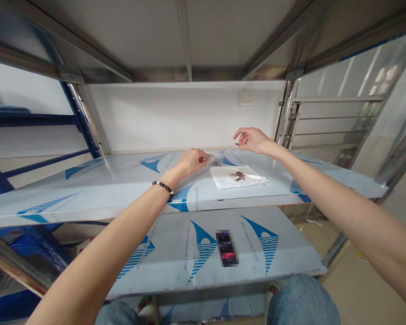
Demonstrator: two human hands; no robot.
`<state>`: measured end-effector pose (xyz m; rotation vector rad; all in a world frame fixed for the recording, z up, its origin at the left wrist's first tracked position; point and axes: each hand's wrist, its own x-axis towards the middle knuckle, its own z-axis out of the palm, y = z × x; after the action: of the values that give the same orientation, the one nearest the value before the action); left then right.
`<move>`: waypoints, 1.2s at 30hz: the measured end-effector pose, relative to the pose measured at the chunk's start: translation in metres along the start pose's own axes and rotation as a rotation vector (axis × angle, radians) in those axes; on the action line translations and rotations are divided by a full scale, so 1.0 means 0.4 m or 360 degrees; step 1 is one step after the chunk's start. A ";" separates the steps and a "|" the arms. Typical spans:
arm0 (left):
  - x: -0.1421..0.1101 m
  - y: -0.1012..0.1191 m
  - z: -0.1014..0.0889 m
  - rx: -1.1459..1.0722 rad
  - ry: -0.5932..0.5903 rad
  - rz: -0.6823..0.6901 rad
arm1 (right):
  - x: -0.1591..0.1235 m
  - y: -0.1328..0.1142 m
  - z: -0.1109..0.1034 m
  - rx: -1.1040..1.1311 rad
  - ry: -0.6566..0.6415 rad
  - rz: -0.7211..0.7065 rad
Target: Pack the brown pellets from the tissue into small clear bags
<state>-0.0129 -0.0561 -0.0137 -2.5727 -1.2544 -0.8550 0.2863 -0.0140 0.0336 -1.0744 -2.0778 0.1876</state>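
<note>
My left hand (pixel 192 161), with a bead bracelet on the wrist, rests on the middle shelf (pixel 122 185) and pinches the edge of a small clear plastic bag (pixel 215 158). My right hand (pixel 252 139) hovers a little above and to the right of that bag, its thumb and forefinger closed on a tiny dark piece (pixel 237 144) that I cannot name. Just in front of both hands a white sheet (pixel 237 177) lies on the shelf with a few small dark metal parts (pixel 238 175) on it.
The steel rack has a shelf overhead (pixel 189 36), and a lower shelf (pixel 196 253) carrying a small dark object (pixel 226 247). Both shelves wear protective film with blue print. A white wall with a switch (pixel 246 98) is behind. Blue racking (pixel 81 122) stands left. My knees (pixel 301 300) show below.
</note>
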 end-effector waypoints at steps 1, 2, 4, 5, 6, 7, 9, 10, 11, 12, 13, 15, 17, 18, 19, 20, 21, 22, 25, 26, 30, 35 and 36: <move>-0.002 0.001 -0.001 -0.0020 -0.0002 -0.0032 | 0.016 -0.018 0.019 0.0033 0.0003 -0.0059; -0.004 0.001 -0.002 -0.0033 -0.0005 -0.0052 | 0.030 -0.037 0.041 0.0046 0.0006 -0.0105; -0.006 -0.001 -0.002 -0.0040 -0.0008 -0.0070 | 0.051 -0.073 0.085 0.0054 -0.0005 -0.0183; -0.006 -0.002 -0.002 -0.0035 -0.0006 -0.0076 | 0.058 -0.088 0.107 0.0082 -0.0016 -0.0210; -0.005 -0.004 -0.001 -0.0030 0.0002 -0.0082 | 0.063 -0.100 0.127 0.0125 -0.0041 -0.0236; -0.003 -0.006 0.000 -0.0027 0.0011 -0.0089 | 0.066 -0.108 0.144 0.0187 -0.0073 -0.0255; 0.001 -0.009 0.004 -0.0030 0.0021 -0.0111 | 0.066 -0.110 0.172 0.0346 -0.0135 -0.0277; 0.003 -0.010 0.005 -0.0031 0.0020 -0.0123 | 0.065 -0.105 0.181 0.0422 -0.0154 -0.0277; 0.004 -0.011 0.006 -0.0029 0.0014 -0.0136 | 0.061 -0.097 0.186 0.0488 -0.0161 -0.0270; 0.005 -0.011 0.007 -0.0021 0.0004 -0.0146 | 0.056 -0.087 0.190 0.0544 -0.0154 -0.0257; 0.005 -0.011 0.007 -0.0003 -0.0009 -0.0152 | 0.050 -0.076 0.190 0.0590 -0.0140 -0.0239; 0.003 -0.010 0.007 0.0068 -0.0034 -0.0144 | 0.036 -0.058 0.188 0.0671 -0.0117 -0.0199; 0.001 -0.008 0.007 0.0175 -0.0032 -0.0120 | 0.025 -0.049 0.186 0.0735 -0.0144 -0.0163; 0.000 -0.006 0.006 0.0228 -0.0023 -0.0103 | 0.021 -0.048 0.188 0.0752 -0.0180 -0.0151; -0.002 -0.005 0.006 0.0274 -0.0010 -0.0087 | 0.019 -0.049 0.191 0.0761 -0.0227 -0.0144; -0.002 -0.003 0.006 0.0306 0.0005 -0.0077 | 0.019 -0.052 0.196 0.0763 -0.0274 -0.0141; -0.003 -0.001 0.006 0.0325 0.0018 -0.0077 | 0.020 -0.055 0.203 0.0761 -0.0318 -0.0141; -0.004 0.001 0.005 0.0334 0.0025 -0.0084 | 0.022 -0.060 0.209 0.0757 -0.0352 -0.0148; -0.006 0.008 -0.001 0.0356 0.0012 -0.0077 | 0.027 -0.072 0.223 0.0729 -0.0392 -0.0168; -0.007 0.011 -0.004 0.0370 0.0001 -0.0056 | 0.028 -0.075 0.224 0.0717 -0.0387 -0.0170; -0.010 0.022 -0.011 0.0393 0.0025 0.0024 | 0.024 -0.078 0.219 0.0690 -0.0327 -0.0187; -0.010 0.021 -0.013 0.0356 0.0010 0.0026 | 0.025 -0.078 0.220 0.0669 -0.0309 -0.0210; -0.010 0.019 -0.013 0.0354 -0.0012 0.0030 | 0.026 -0.078 0.222 0.0670 -0.0321 -0.0204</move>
<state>-0.0112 -0.0655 -0.0108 -2.4105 -1.2475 -0.6615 0.2012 -0.0077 -0.0078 -0.6874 -2.1448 0.6598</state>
